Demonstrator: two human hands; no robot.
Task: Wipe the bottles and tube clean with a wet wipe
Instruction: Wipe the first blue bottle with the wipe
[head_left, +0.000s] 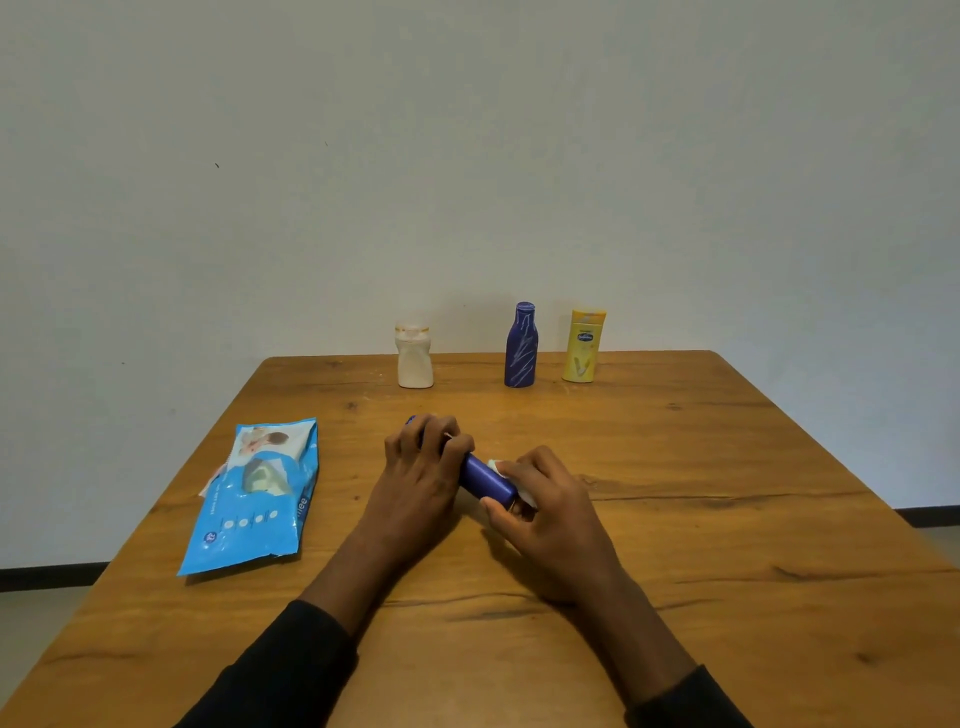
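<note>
the left hand (423, 467) is curled around the far end of a blue tube (483, 475) and holds it tight. the tube lies slanted, low over the middle of the wooden table (727, 519), and i cannot tell if it touches the wood. its far tip peeks out past the left fingers and its near end points at the right hand (545, 499).

the right hand is curled around the near end of the tube. it pinches a white wet wipe (496, 464) against the tube, with the thumb under it and the fingers on top. a bit of the wipe sticks out by the fingers. only the middle of the tube shows between the two hands.

three bottles stand up in a row at the far edge of the table, well apart from the hands. there is a white bottle (414, 358) on the left, a dark blue bottle (521, 348) with pale scribbles on it, and a yellow bottle (582, 347) just beside the blue one.

a blue pack of wet wipes (254, 499) lies flat on the table, to the left of the left hand. both arms wear black sleeves (280, 670).
</note>
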